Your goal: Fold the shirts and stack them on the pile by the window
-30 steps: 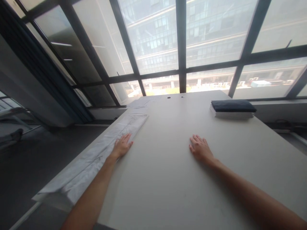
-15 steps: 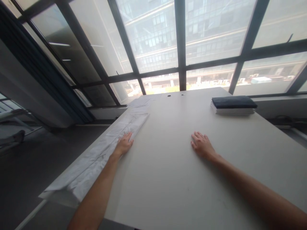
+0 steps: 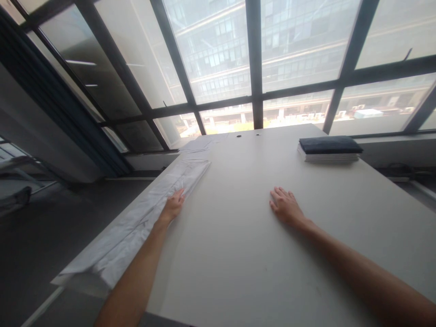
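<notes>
Along the left side of the white table (image 3: 235,236) lies a long, crinkled white plastic sheet (image 3: 136,227), folded in layers, with its near end hanging over the table edge. My left hand (image 3: 173,205) is at the sheet's right edge, fingers drawn together and closed on it; the fingertips are partly hard to make out. Flat on the bare tabletop, right of the middle, rests my right hand (image 3: 286,206). Its fingers are stretched out and it holds nothing.
At the back right sits a neat stack of folded white pieces (image 3: 330,157) with a dark folded piece (image 3: 330,145) on top. Thin white sheets (image 3: 195,144) lie at the far left corner. Large windows (image 3: 218,50) rise behind the table, and a dark curtain (image 3: 61,100) hangs at left.
My left hand has gone from lying spread on the plastic sheet to fingers closed at its right edge, which looks slightly lifted. My right hand has stayed put. The view shifted slightly.
</notes>
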`<state>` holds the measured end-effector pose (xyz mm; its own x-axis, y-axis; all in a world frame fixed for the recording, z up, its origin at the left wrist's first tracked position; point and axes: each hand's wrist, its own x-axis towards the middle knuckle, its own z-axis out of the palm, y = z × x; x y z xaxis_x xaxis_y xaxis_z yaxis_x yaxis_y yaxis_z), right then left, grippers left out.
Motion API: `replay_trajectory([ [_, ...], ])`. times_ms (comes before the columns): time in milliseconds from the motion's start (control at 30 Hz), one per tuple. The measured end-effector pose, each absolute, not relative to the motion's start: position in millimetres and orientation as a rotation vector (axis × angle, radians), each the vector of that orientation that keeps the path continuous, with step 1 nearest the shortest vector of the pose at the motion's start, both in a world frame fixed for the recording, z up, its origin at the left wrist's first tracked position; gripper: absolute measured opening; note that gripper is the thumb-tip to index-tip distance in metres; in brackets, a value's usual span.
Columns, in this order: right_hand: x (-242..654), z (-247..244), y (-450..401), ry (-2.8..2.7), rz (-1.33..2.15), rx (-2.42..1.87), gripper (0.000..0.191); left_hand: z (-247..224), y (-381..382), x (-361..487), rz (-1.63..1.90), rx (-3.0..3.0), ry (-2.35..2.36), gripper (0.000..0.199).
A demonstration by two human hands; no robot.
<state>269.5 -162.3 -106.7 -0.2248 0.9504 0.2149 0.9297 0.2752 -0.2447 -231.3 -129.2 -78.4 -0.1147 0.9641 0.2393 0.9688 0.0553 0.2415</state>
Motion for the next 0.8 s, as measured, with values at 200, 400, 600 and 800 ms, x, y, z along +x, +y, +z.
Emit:
replay_trajectory([
  [200, 266.8, -106.7, -162.0, -2.217, 0.086, -1.716, 0.048, -55.2, -131.8, -226.9, -0.58, -1.986, -2.316, 0.046],
  [400, 264.6, -105.2, -162.3, -2.207, 0.112, -1.712, 0.048, 12.5, -119.6, -218.1, -0.613, -1.94, -2.274, 0.047],
  [600, 264.9, -106.1, -161.5, -2.196, 0.142, -1.675, 0.047, -8.5, -128.8, -131.2, -0.54, -2.23, -2.099, 0.048],
  [800, 267.5, -108.3, -158.1, -2.046, 0.181, -1.687, 0.052, -110.6, -159.9, 27.0, -0.255, -2.708, -1.898, 0.07],
])
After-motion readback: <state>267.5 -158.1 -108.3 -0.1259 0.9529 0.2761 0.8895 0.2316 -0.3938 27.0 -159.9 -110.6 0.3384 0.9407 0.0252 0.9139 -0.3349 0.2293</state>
